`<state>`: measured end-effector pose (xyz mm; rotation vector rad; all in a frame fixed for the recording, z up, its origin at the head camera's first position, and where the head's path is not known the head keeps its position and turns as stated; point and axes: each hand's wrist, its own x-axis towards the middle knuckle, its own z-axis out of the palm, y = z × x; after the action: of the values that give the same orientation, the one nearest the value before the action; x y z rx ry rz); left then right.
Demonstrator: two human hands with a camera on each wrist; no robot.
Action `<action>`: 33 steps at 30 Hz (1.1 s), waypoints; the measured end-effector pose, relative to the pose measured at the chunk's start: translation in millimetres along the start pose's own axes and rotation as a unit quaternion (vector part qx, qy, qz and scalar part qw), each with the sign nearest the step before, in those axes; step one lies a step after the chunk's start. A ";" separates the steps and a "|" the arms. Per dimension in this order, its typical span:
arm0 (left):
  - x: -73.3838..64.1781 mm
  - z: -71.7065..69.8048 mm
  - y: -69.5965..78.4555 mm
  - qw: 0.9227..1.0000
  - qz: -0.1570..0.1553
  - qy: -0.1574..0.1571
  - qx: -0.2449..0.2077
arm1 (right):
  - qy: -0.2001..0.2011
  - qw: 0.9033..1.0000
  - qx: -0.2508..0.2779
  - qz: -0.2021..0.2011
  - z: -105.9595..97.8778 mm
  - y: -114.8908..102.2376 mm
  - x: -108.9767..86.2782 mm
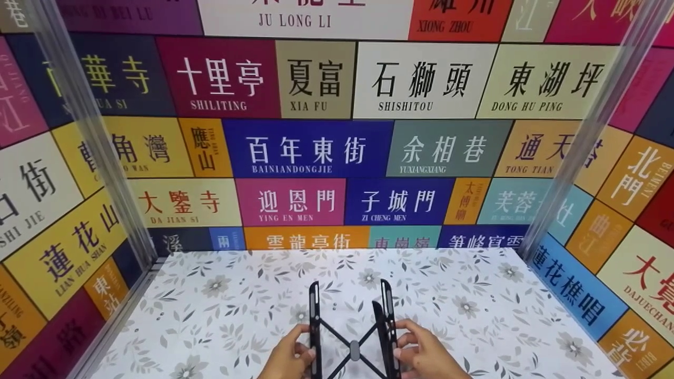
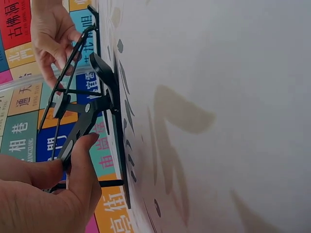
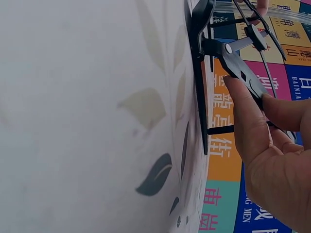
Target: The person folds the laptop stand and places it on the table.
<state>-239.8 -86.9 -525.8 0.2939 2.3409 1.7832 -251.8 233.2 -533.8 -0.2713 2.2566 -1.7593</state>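
Observation:
A black folding laptop stand [image 1: 355, 350] with crossed bars and a grey centre hub stands on the white floral tabletop, its two side rails spread apart. My left hand [image 1: 291, 353] pinches the left rail between thumb and fingers. On the other side, my right hand [image 1: 424, 351] pinches the right rail in the same way. In the left wrist view, the thumb and fingers of the left hand [image 2: 58, 187] hold a slanted upper arm of the stand [image 2: 85, 124], raised above its base bar. The right wrist view shows the right hand [image 3: 272, 131] on the matching arm [image 3: 243, 73].
The tabletop [image 1: 253, 295] carries a grey flower and leaf pattern. Behind it and at both sides rise panels [image 1: 308, 147] of coloured blocks with Chinese lettering. Clear upright posts [image 1: 100, 131] stand at the back corners.

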 end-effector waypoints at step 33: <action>-1.5 12.6 5.6 0.999 -0.002 0.033 0.018 | -0.011 1.000 0.000 -0.003 1.9 -4.3 -0.8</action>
<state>-234.8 -74.2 -523.6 0.2373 2.4186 1.7777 -250.4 230.6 -530.1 -0.2950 2.2430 -1.7512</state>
